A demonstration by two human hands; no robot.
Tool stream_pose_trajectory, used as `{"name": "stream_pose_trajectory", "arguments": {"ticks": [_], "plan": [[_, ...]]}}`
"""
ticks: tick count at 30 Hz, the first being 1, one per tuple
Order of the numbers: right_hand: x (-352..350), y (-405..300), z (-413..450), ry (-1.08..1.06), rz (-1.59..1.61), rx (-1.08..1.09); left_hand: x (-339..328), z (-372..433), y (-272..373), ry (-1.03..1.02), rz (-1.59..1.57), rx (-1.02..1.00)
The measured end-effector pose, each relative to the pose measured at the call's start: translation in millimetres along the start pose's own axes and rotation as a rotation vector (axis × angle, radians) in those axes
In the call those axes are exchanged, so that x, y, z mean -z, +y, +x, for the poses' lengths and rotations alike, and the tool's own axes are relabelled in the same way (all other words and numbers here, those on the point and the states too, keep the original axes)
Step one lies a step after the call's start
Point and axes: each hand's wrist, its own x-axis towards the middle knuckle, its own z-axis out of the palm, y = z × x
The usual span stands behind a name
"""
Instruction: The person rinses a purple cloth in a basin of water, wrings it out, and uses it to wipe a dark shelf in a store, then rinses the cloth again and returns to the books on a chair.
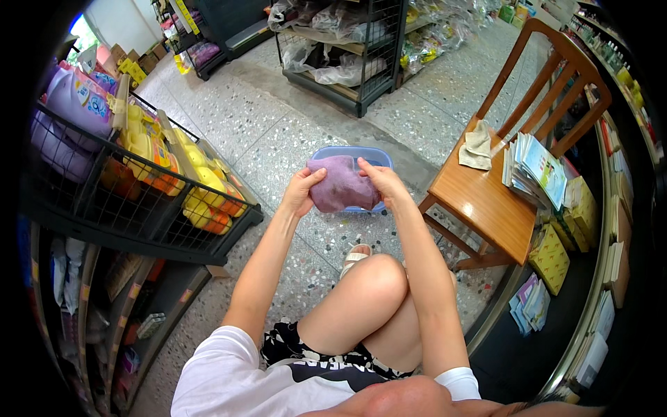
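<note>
A folded purple cloth (344, 183) with dark stains is stretched between my two hands, above a blue plastic basin (376, 152) on the floor. My left hand (304, 190) grips its left edge, thumb on top. On the right side, my right hand (382, 180) pinches the cloth with the thumb over it and the fingers underneath. Most of the basin's inside is hidden behind the cloth and hands. A second cloth, pale beige (477, 146), lies folded on the seat of a wooden chair (482, 200) to the right.
Magazines (536, 169) are stacked on the chair. Left stands a wire-sided shelf (172, 182) with yellow-and-orange packs and purple detergent bottles (78, 101). Another shelf rack (338, 57) with plastic-wrapped goods stands ahead. Yellow boxes (552, 258) and booklets (530, 304) sit on the right-hand shelf. The floor is speckled terrazzo (250, 125).
</note>
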Motion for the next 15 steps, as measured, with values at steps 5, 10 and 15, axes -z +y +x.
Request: {"name": "stream_pose_trajectory", "arguments": {"ticks": [5,10,15], "plan": [[-0.3,2.0,0.4,-0.122,0.081,-0.053,-5.9,-3.0,3.0,-0.053,0.069,0.009],[8.1,8.9,9.6,-0.246,0.092,-0.020,-8.6,-3.9,4.9,-0.129,0.101,0.019],[-0.8,6.9,1.4,-0.279,0.155,-0.147,-5.8,-5.8,5.5,-0.130,0.116,-0.001]]}}
